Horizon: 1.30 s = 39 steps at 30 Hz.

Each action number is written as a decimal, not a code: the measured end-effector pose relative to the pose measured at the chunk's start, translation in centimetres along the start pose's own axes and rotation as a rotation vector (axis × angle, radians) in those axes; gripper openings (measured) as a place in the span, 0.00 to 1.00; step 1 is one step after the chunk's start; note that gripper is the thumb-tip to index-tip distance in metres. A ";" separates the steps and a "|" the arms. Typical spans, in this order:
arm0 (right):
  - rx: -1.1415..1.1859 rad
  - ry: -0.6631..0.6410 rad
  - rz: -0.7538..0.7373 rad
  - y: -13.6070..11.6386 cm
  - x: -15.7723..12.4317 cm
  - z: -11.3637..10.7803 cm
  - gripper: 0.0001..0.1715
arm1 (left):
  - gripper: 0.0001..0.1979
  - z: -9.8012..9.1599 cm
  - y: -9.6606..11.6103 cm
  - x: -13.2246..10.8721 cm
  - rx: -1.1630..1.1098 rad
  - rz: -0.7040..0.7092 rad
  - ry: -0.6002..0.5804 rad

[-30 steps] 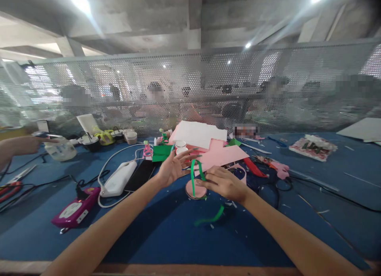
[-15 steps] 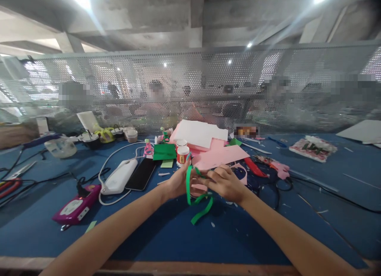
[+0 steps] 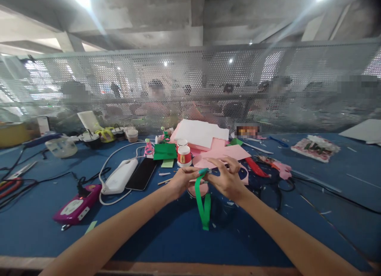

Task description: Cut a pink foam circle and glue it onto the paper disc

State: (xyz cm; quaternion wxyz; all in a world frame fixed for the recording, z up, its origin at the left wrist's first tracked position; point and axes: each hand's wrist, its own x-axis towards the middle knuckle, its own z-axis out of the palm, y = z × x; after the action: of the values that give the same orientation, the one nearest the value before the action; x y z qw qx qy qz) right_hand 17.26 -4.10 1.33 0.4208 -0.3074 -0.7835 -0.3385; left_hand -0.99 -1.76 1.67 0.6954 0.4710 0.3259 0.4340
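Observation:
Between my two hands a green paper strip (image 3: 205, 212) hangs down in a narrow loop over the blue table. My left hand (image 3: 183, 181) pinches the strip's upper end, near a small teal-green piece (image 3: 203, 171) at the fingertips. My right hand (image 3: 226, 180) meets it there, thumb and a finger at the strip, other fingers raised and bent. Below and behind the fingers lies a round pink piece (image 3: 198, 190), partly hidden. Just beyond my left hand stand red-and-white paper cups (image 3: 184, 157).
Pink and white paper sheets (image 3: 202, 135) are piled ahead. Left are a black phone (image 3: 143, 174), a white power bank (image 3: 121, 176) with a cable, and a magenta box (image 3: 77, 204). Right are a red-handled tool (image 3: 256, 167) and a pink glue gun (image 3: 281, 168). A perforated metal screen (image 3: 190, 77) stands behind.
The green strip has gone from a loose curl around my left fingers to a hanging loop. Both hands have come together at its upper end.

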 end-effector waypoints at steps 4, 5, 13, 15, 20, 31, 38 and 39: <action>0.024 -0.036 -0.003 -0.2 0.3 -0.1 0.08 | 0.16 0.3 0.2 -0.2 -0.018 0.029 0.024; 0.032 -0.050 -0.007 -0.2 0.3 -0.1 0.07 | 0.16 0.3 0.1 -0.2 -0.014 0.028 0.028; 0.033 -0.107 -0.092 -0.6 0.0 0.0 0.06 | 0.17 -0.1 -0.6 0.1 -0.014 0.010 0.013; 0.048 -0.102 -0.077 -0.7 0.1 -0.1 0.06 | 0.17 -0.3 -0.8 0.2 -0.009 0.012 0.005; 0.184 -0.160 0.092 -0.7 0.0 0.0 0.08 | 0.18 -0.3 -0.9 0.1 0.037 0.048 -0.046; 0.485 -0.299 0.460 -0.7 -0.4 1.3 0.16 | 0.21 0.0 -2.0 0.2 0.128 0.244 -0.039; 0.433 -0.324 0.267 -0.2 0.2 0.6 0.14 | 0.19 0.0 -2.2 -0.2 0.106 0.295 -0.030; 0.409 -0.325 0.227 0.0 0.2 0.5 0.13 | 0.18 0.0 -2.2 -0.2 0.109 0.306 -0.034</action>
State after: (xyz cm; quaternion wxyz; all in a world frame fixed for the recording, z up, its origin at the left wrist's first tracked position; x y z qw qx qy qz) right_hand 16.90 -3.65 1.29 0.3783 -0.3523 -0.8531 -0.0704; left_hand -0.42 -2.35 -0.39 0.5999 0.5596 0.2616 0.5085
